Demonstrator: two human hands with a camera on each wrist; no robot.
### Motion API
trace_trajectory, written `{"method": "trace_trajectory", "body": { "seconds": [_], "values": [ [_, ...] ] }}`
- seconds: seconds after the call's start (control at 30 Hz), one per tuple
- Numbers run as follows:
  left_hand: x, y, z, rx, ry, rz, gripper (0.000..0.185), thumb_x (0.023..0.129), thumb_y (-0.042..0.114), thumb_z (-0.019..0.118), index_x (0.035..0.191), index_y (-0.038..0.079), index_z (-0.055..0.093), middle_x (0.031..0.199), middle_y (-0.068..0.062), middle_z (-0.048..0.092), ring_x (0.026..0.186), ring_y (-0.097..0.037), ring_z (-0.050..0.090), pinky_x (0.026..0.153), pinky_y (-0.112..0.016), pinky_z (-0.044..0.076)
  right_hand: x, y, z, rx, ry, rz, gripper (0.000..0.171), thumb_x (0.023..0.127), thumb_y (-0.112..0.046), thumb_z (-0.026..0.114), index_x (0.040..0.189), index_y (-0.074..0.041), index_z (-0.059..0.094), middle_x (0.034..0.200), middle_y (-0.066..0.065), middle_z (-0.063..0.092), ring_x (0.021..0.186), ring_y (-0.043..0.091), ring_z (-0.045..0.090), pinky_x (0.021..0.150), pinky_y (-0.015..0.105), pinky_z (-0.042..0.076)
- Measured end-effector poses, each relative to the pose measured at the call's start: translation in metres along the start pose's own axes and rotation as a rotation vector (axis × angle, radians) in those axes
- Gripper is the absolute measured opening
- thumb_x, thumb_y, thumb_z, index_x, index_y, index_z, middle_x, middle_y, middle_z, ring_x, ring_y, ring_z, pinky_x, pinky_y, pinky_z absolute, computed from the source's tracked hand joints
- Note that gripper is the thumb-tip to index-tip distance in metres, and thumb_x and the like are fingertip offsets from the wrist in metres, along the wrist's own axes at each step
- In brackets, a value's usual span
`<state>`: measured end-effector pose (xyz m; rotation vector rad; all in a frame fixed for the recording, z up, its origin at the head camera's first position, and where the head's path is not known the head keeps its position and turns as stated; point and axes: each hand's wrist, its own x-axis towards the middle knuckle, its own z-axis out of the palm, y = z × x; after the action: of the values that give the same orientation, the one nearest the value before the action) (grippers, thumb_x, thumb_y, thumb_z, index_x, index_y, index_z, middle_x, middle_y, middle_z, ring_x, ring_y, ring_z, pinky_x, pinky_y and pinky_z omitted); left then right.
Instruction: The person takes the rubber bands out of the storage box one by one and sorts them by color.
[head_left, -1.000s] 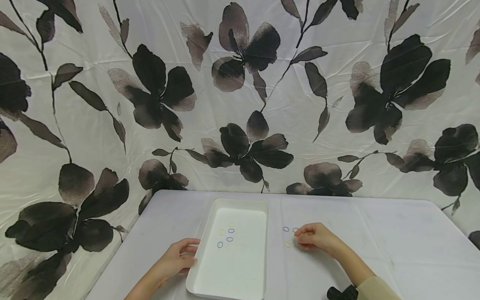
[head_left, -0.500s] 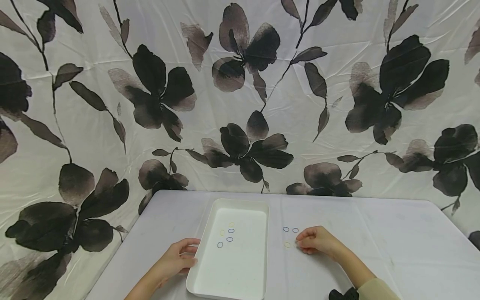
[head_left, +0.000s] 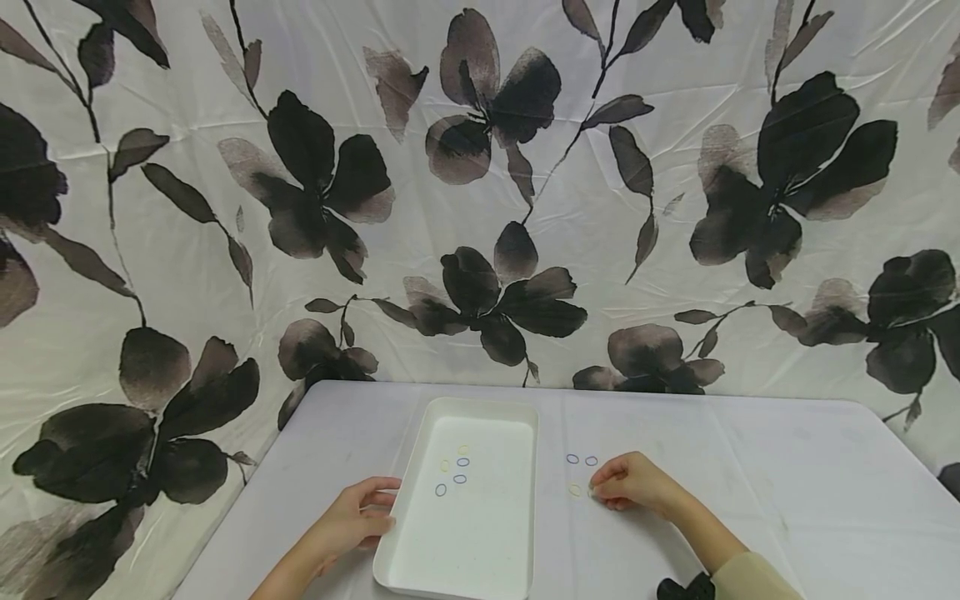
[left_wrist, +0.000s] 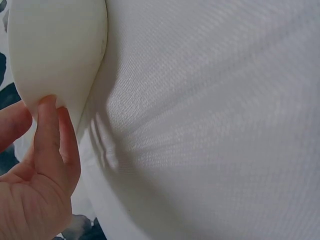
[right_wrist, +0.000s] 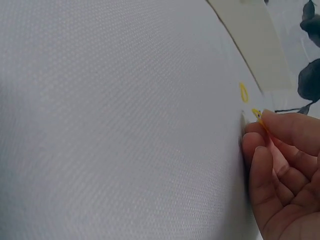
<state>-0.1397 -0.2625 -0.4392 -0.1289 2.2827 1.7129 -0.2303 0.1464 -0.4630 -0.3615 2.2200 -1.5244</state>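
A white tray (head_left: 517, 500) stands on the table, holding several small blue and yellow rubber bands, such as the blue band (head_left: 440, 490). My left hand (head_left: 356, 517) touches the tray's left side; in the left wrist view its loosely bent fingers (left_wrist: 48, 130) lie against the outer wall. To the right of the tray, my right hand (head_left: 633, 483) is low over the cloth. Its thumb and finger pinch a yellow rubber band (right_wrist: 256, 114). Just beyond lies another yellow band (right_wrist: 243, 92). Two blue bands, the left one (head_left: 572, 459) and the right one (head_left: 592, 461), lie behind it.
A white cloth (head_left: 810, 492) covers the table. Behind the table's far edge hangs a white curtain (head_left: 660, 50) with dark printed flowers. Near my right sleeve (head_left: 753, 577) a black object (head_left: 686, 587) shows at the lower edge of the head view.
My right hand has drawn back slightly from the blue bands, leaving the right one fully visible. A yellow band now shows at its fingertips. The left hand and tray stay put.
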Motion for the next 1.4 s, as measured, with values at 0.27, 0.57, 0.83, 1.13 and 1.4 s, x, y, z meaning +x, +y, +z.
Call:
{"method": "trace_trajectory", "body": {
  "seconds": [0.27,0.57,0.83,1.13,1.4],
  "values": [
    [-0.001,-0.002,-0.001,-0.011,0.0,-0.006,0.057,0.079,-0.005,0.063,0.132,-0.006,0.041,0.113,-0.019,0.055,0.093,-0.024,0.061,0.071,-0.04,0.053,0.0,0.0,0.001,-0.007,-0.026,-0.024,0.014,0.079,-0.002,0.069,0.087,0.009,0.066,0.066,0.001,0.062,0.056,0.008,0.053,0.05,0.02,0.044],
    [0.001,-0.006,-0.004,-0.032,-0.031,0.002,0.058,0.08,-0.002,0.065,0.133,-0.007,0.04,0.116,-0.019,0.054,0.095,-0.024,0.06,0.073,-0.04,0.053,-0.001,0.0,0.0,-0.012,-0.019,-0.014,0.014,0.079,-0.002,0.069,0.088,0.009,0.066,0.066,-0.002,0.06,0.056,0.009,0.052,0.051,0.021,0.044],
    [0.001,-0.008,-0.005,-0.048,-0.049,0.008,0.06,0.08,-0.001,0.066,0.133,-0.007,0.039,0.118,-0.02,0.053,0.097,-0.026,0.06,0.075,-0.04,0.053,0.002,-0.009,-0.004,-0.007,-0.025,-0.038,0.018,0.08,0.001,0.065,0.093,0.013,0.064,0.078,0.005,0.066,0.062,0.01,0.053,0.056,0.023,0.046],
    [-0.001,-0.003,-0.004,-0.043,-0.044,0.007,0.059,0.08,-0.001,0.065,0.133,-0.008,0.04,0.116,-0.019,0.055,0.096,-0.025,0.061,0.074,-0.04,0.053,0.009,-0.024,-0.004,-0.045,-0.05,-0.064,0.023,0.081,-0.002,0.061,0.099,0.012,0.063,0.074,0.0,0.062,0.065,0.012,0.052,0.059,0.027,0.048],
    [-0.001,-0.002,-0.002,-0.036,-0.026,-0.009,0.059,0.08,-0.001,0.066,0.133,-0.007,0.04,0.117,-0.019,0.055,0.099,-0.027,0.06,0.074,-0.04,0.053,0.017,-0.04,-0.001,-0.05,-0.067,-0.074,0.026,0.079,-0.002,0.061,0.101,0.011,0.063,0.068,-0.001,0.058,0.062,0.012,0.051,0.058,0.027,0.047]
  ]
}}
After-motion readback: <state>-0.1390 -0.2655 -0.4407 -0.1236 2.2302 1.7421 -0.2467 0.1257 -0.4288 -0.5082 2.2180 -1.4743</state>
